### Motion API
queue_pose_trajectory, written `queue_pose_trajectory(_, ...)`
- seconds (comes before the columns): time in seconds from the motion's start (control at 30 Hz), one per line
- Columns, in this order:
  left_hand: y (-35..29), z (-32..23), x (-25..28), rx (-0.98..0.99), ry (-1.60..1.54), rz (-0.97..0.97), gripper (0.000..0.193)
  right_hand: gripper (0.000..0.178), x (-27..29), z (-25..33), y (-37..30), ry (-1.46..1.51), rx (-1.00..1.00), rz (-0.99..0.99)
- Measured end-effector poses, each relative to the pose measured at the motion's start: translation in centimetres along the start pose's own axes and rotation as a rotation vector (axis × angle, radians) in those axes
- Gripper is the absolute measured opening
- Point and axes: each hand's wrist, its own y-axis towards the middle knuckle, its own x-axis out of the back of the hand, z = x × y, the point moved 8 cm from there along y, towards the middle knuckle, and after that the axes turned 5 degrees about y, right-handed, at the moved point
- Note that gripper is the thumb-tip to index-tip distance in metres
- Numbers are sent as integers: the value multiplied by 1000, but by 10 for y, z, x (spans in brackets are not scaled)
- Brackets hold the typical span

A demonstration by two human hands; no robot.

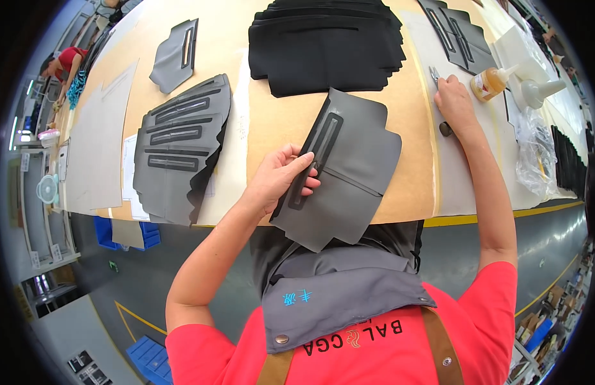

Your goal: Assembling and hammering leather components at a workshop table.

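Note:
My left hand (288, 176) grips a grey panel of leather-like sheet (355, 147) by its left side, thumb on top. A long black slotted frame runs along that side of the panel, and a narrow seam crosses its middle. The panel slants over the table's near edge. At the right, my right hand (456, 102) is closed on the table around a small tool with a metal tip (434, 74); the tool's other end is hidden by the fingers. A dark round knob (446, 129) lies just below that hand.
A fanned stack of grey panels (182, 141) lies left, a single panel (175, 54) beyond it. Black sheets (326, 48) are piled at the far middle. On the right are an amber glue bottle (489, 85), a white nozzle bottle (535, 93), and clear plastic (536, 154). Someone in red works far left.

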Motion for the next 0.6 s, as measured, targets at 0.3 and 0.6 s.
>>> queue_pose_trajectory(0.3, -4, -7, -6, 54, 5, 20, 25, 19, 17, -10, -7, 48, -94, -162)
queue_pose_trajectory(0.6, -3, -1, -1, 49, 8, 8, 26, 24, 90, 187, -99, 780, 258, -43)
